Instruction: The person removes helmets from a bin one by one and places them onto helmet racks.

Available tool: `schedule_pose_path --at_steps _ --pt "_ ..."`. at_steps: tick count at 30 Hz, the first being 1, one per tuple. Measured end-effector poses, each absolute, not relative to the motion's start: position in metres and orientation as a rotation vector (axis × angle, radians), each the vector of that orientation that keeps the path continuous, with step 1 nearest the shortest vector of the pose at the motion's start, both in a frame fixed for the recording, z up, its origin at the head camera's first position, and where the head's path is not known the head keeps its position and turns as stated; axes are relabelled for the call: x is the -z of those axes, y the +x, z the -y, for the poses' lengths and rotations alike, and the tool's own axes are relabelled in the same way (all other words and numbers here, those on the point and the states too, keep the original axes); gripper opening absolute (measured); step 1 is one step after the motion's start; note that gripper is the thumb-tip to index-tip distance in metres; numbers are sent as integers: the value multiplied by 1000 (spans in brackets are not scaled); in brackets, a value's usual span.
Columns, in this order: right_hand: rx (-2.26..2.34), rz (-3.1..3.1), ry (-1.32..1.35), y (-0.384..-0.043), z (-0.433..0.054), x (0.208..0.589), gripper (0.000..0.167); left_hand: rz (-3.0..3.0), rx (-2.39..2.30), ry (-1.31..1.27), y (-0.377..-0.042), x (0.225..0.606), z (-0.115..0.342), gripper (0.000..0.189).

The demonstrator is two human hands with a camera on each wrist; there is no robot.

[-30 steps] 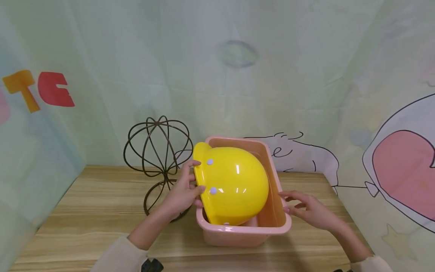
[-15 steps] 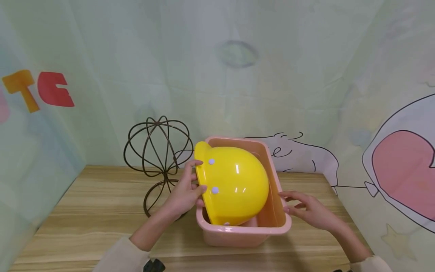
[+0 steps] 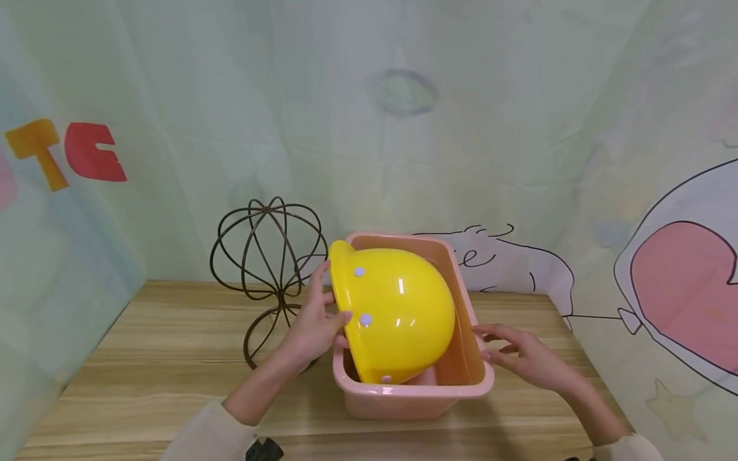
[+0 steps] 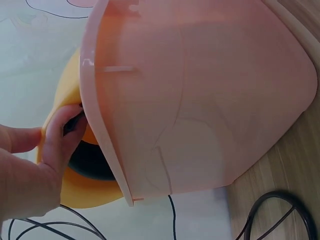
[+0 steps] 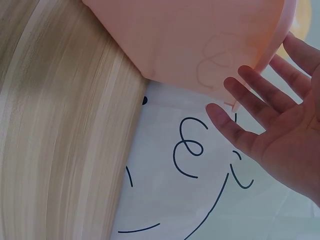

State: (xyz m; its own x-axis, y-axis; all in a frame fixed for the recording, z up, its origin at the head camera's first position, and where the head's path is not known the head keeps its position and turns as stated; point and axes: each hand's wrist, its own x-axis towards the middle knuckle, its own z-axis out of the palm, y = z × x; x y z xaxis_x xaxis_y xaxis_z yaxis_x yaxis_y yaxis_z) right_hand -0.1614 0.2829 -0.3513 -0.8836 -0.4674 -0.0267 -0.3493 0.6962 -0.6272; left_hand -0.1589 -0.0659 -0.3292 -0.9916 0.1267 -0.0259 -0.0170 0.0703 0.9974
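Note:
A glossy yellow hard hat (image 3: 403, 307) lies on its side in a pink plastic bin (image 3: 415, 389), its brim facing left and its dome to the right. My left hand (image 3: 314, 323) pinches the brim, thumb on the outside and other fingers reaching under the edge. In the left wrist view, the brim (image 4: 75, 192) shows beside the bin's rim, with a dark band inside the hat. My right hand (image 3: 527, 358) touches the bin's right rim with its fingertips. The right wrist view shows its fingers (image 5: 260, 95) spread and extended by the bin's wall (image 5: 200, 40).
A dark wire stand (image 3: 280, 291) with a round cage top stands just left of the bin, behind my left hand. The wooden table (image 3: 173, 358) meets a printed cloth backdrop (image 3: 461, 160) at the back and sides.
My left hand has shifted slightly right, and its index finger has slipped from the brim's outer face to its edge. The hard hat has turned very slightly. The right hand and bin stay put.

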Motion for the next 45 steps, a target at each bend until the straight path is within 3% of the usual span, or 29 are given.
schedule_pose_path --at_steps 14,45 --pt "968 -2703 -642 -161 -282 348 44 -2183 -2137 161 -156 322 68 84" --pt "975 -2706 -693 -163 -284 352 45 -2093 -2349 362 -151 268 94 81"
